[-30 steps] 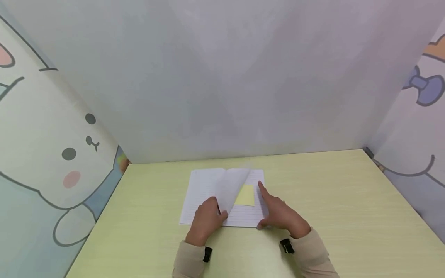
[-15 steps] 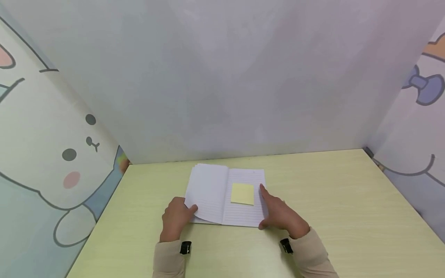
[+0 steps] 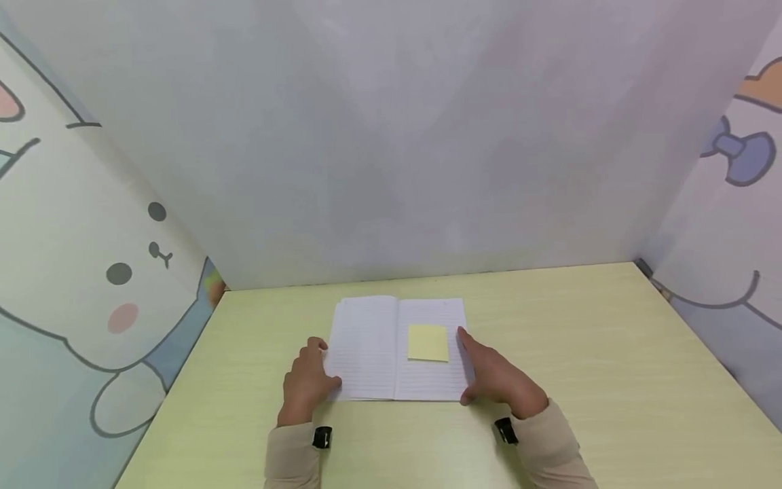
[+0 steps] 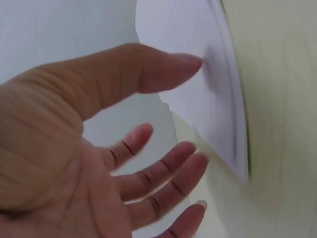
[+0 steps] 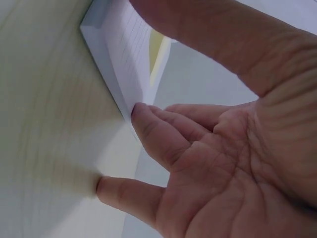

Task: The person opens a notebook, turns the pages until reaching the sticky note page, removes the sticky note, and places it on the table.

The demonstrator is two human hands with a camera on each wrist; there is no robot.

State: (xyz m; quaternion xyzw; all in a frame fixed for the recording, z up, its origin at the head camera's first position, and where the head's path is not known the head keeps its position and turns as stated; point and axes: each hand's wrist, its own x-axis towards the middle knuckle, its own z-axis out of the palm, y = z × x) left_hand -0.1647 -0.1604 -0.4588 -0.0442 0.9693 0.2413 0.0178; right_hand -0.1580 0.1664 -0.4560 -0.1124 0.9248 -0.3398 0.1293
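Observation:
An open lined notebook (image 3: 365, 350) lies flat on the table. A pale yellow sticky note pad (image 3: 427, 343) rests on its right-hand page. At the notebook's left edge is my left hand (image 3: 304, 382). In the left wrist view its thumb (image 4: 173, 72) lies over the pages (image 4: 198, 104), while the other fingers are loosely bent and hold nothing. Along the right edge, my right hand (image 3: 501, 377) touches the notebook with extended, spread fingers. The right wrist view shows one fingertip (image 5: 141, 111) at the edge and another (image 5: 101, 187) down on the table.
The pale wooden table (image 3: 586, 339) reaches back to a grey wall (image 3: 391, 170). Side walls with cartoon animal pictures (image 3: 119, 274) stand at left and right. Both sleeves carry a dark wrist device (image 3: 322, 437).
My left hand has moved left, turning a page over onto the left side and letting go of it. The sticky note pad is now fully uncovered. My right hand has stayed nearly still.

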